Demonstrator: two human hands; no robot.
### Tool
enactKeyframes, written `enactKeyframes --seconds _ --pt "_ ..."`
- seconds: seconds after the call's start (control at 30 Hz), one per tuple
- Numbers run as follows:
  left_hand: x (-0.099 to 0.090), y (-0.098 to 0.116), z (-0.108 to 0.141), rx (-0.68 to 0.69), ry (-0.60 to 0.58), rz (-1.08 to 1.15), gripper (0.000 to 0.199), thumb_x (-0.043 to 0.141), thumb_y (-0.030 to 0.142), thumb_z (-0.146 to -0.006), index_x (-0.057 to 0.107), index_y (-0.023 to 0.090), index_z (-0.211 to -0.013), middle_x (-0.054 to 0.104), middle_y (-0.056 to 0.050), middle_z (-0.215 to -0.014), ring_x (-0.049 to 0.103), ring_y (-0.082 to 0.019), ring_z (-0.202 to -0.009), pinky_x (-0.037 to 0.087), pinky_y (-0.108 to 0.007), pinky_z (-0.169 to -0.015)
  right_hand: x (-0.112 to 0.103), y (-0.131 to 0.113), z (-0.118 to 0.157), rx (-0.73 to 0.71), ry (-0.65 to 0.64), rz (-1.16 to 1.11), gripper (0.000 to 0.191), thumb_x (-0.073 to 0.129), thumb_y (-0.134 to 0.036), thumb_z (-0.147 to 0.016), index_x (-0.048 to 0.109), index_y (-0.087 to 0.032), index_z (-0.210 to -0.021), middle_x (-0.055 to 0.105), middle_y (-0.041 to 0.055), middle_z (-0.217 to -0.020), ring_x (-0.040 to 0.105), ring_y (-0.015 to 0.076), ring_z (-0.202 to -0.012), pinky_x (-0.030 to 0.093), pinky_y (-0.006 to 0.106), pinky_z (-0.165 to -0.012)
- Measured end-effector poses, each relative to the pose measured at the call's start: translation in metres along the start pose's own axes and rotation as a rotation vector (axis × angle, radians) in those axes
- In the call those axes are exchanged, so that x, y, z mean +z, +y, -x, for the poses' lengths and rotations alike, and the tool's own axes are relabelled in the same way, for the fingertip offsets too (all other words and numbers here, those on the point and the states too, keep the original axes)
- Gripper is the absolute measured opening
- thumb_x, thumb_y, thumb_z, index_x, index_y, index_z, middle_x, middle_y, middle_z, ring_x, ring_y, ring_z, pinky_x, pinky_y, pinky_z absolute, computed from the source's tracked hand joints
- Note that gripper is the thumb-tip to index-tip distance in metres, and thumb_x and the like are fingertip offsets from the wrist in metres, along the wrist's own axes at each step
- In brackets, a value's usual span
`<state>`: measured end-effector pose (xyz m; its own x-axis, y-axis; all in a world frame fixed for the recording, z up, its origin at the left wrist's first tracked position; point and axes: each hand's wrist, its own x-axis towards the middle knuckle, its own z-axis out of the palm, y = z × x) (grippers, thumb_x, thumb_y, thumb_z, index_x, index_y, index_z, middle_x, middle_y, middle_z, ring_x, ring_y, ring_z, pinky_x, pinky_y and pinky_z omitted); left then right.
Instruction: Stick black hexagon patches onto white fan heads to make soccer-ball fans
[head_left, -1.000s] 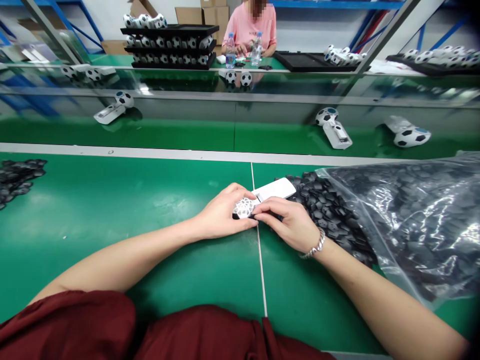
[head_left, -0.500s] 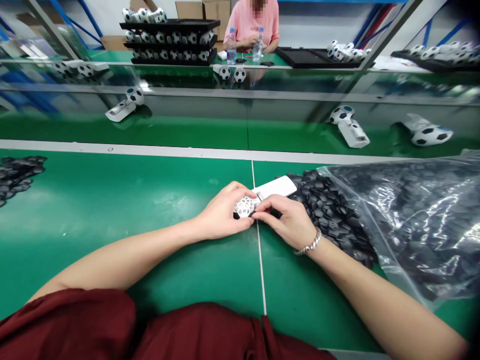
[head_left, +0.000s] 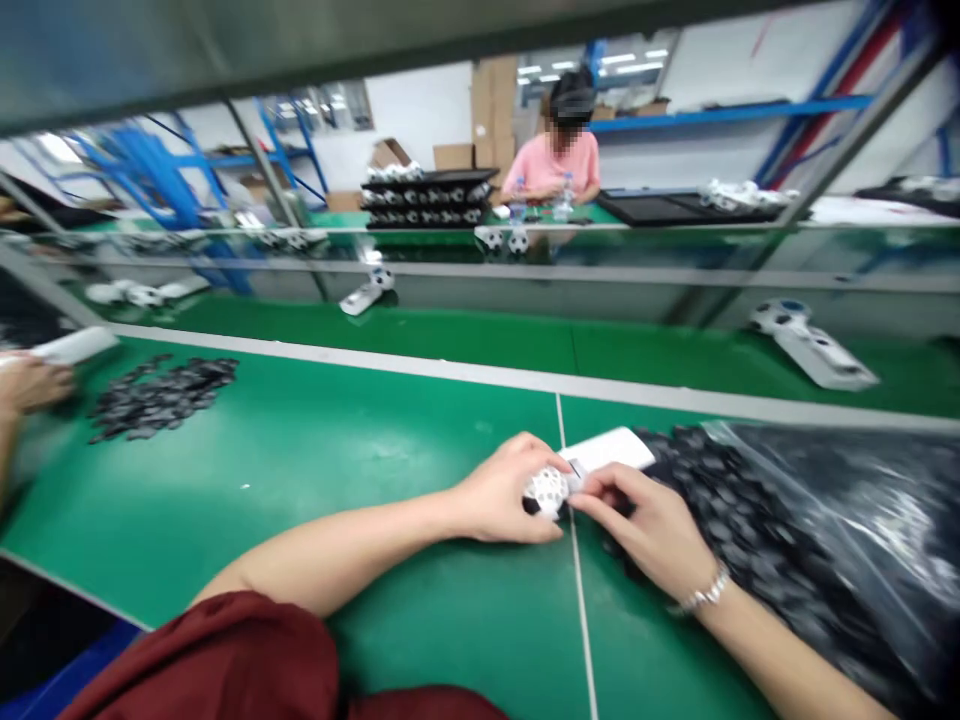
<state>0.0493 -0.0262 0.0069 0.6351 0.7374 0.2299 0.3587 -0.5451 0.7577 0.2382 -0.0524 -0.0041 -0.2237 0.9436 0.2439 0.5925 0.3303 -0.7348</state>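
Note:
My left hand [head_left: 510,495] is closed around the ball end of a white device with a soccer-ball head [head_left: 549,492]. The ball's face shows a white lattice, with a black patch at its lower left. Its flat white handle points away to the upper right, low over the green table. My right hand [head_left: 656,530], with a silver bracelet at the wrist, pinches thumb and forefinger together at the device's neck. Whatever lies between those fingertips is hidden. Just right of this hand spreads a pile of small black plastic pieces [head_left: 727,490].
A clear plastic bag [head_left: 885,500] of black pieces lies at the right. Another black pile [head_left: 165,395] is at the left, beside a co-worker's hand [head_left: 34,385] holding a white handle. Finished-looking ball devices [head_left: 814,345] lie on the green strip beyond. A person in pink [head_left: 559,165] sits opposite.
The view has swung up and to the left, bringing in the co-worker's hand at the left. My right fingertips have shifted slightly from the ball's edge towards the neck. My left hand keeps its hold.

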Motion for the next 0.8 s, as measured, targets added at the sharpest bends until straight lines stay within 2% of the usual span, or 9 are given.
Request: enactKeyframes --seconds 0.1,0.2,0.3,0.37,0.47,0.57,0.7,0.8 --pt "-0.009 -0.003 -0.001 0.014 -0.058 0.011 0.057 0.071 0.019 -0.053 0.054 0.021 -0.108 0.051 -0.006 -0.106 0.049 -0.021 -0.103 0.041 -0.032 -0.091 -0.002 0.009 -0.002 -0.092 0.068 0.035 0.021 0.055 -0.041 -0.078 0.059 -0.02 -0.073 0.061 0.0003 -0.067 0.057 0.0138 -0.058 0.047 0.024 -0.053" --pt "-0.022 -0.005 -0.002 -0.07 -0.024 0.023 0.056 0.073 0.025 -0.052 0.056 0.022 -0.105 0.052 -0.005 -0.107 0.052 -0.022 -0.098 0.043 -0.034 -0.088 -0.003 0.013 -0.003 -0.185 0.135 0.094 0.019 0.054 -0.04 -0.079 0.059 -0.022 -0.074 0.063 0.002 -0.075 0.06 0.0163 -0.068 0.049 0.025 -0.061" --pt "-0.042 -0.01 -0.012 -0.132 0.107 -0.017 0.055 0.073 0.027 -0.053 0.055 0.024 -0.105 0.053 -0.004 -0.106 0.054 -0.022 -0.095 0.045 -0.035 -0.084 -0.002 0.014 -0.003 -0.238 0.155 0.13 0.017 0.053 -0.038 -0.08 0.057 -0.022 -0.074 0.062 0.0029 -0.078 0.06 0.0172 -0.073 0.049 0.026 -0.066" --pt "-0.059 -0.02 -0.03 -0.148 0.247 -0.075 0.054 0.073 0.027 -0.055 0.053 0.024 -0.105 0.054 -0.003 -0.105 0.055 -0.021 -0.093 0.045 -0.033 -0.082 0.0 0.014 -0.003 -0.258 0.135 0.135 0.015 0.052 -0.036 -0.082 0.056 -0.023 -0.075 0.061 0.0028 -0.079 0.06 0.0167 -0.075 0.049 0.026 -0.068" --pt "-0.087 -0.046 -0.069 -0.192 0.449 -0.21 0.052 0.07 0.026 -0.06 0.051 0.022 -0.108 0.052 -0.004 -0.108 0.053 -0.02 -0.098 0.043 -0.031 -0.086 0.004 0.015 -0.002 -0.289 0.096 0.139 0.011 0.051 -0.032 -0.083 0.055 -0.023 -0.076 0.061 0.0025 -0.08 0.06 0.0155 -0.076 0.049 0.024 -0.067" --pt "-0.106 -0.082 -0.103 -0.241 0.538 -0.273 0.052 0.064 0.025 -0.067 0.045 0.018 -0.115 0.044 -0.01 -0.119 0.044 -0.024 -0.113 0.034 -0.034 -0.097 0.005 0.015 0.0 -0.297 0.084 0.158 0.01 0.05 -0.03 -0.083 0.055 -0.023 -0.077 0.061 0.0029 -0.082 0.059 0.0154 -0.078 0.05 0.024 -0.068" --pt "-0.108 -0.129 -0.119 -0.374 0.564 -0.325 0.058 0.062 0.021 -0.07 0.039 0.013 -0.123 0.046 -0.018 -0.116 0.046 -0.031 -0.111 0.035 -0.042 -0.093 0.006 0.016 0.0 -0.288 0.054 0.242 0.01 0.048 -0.029 -0.084 0.056 -0.024 -0.081 0.061 0.0045 -0.087 0.059 0.0172 -0.086 0.051 0.028 -0.074" --pt "-0.102 -0.149 -0.117 -0.394 0.543 -0.365 0.066 0.062 0.022 -0.07 0.032 0.018 -0.129 0.046 -0.016 -0.119 0.049 -0.029 -0.108 0.038 -0.039 -0.089 0.007 0.018 0.0 -0.272 0.018 0.334 0.011 0.049 -0.029 -0.083 0.058 -0.024 -0.083 0.062 0.006 -0.093 0.058 0.0192 -0.09 0.051 0.032 -0.077"
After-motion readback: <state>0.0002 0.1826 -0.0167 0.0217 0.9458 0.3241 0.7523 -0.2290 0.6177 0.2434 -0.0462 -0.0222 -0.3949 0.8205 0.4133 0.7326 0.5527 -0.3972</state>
